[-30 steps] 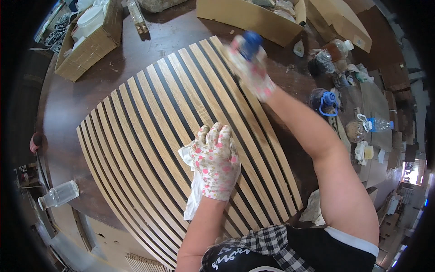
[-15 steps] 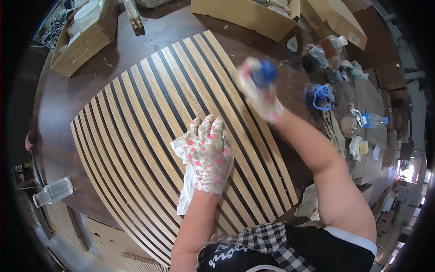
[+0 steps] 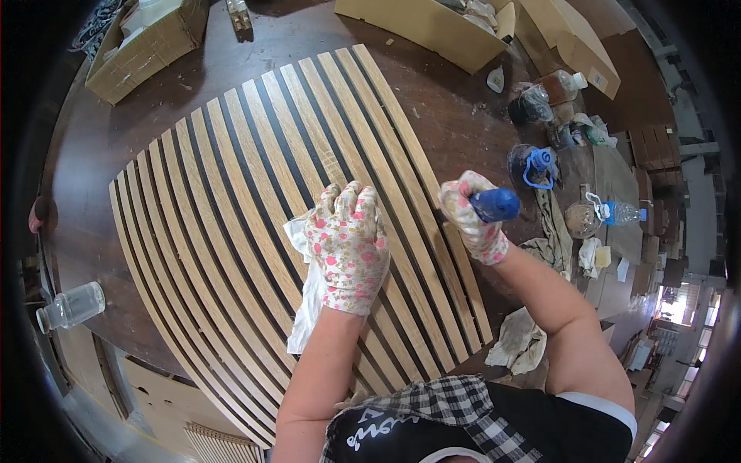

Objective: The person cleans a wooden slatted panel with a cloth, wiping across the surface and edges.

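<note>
A wooden slat panel (image 3: pixel 231 154), light strips over a black backing, lies on the dark brown table. My left hand (image 3: pixel 347 251), in a flower-print glove, is curled and pressed down on the panel's middle. A white cloth (image 3: pixel 310 297) is bunched under it and hangs out toward me. My right hand (image 3: pixel 475 220), gloved alike, is closed round a tool with a thick blue handle (image 3: pixel 496 204). It is at the panel's right edge. The tool's working end is hidden, so its kind does not show.
A clear jar (image 3: pixel 72 306) lies at the table's left edge. Cardboard boxes (image 3: pixel 147 58) stand at the far side. Several bottles, including a blue-capped jug (image 3: pixel 532 166), line the right side. A crumpled rag (image 3: pixel 517 343) lies near my right elbow.
My right hand has come nearer and to the right with the blue-handled tool, from over the panel's far right part to its right edge. The left hand stays on the cloth.
</note>
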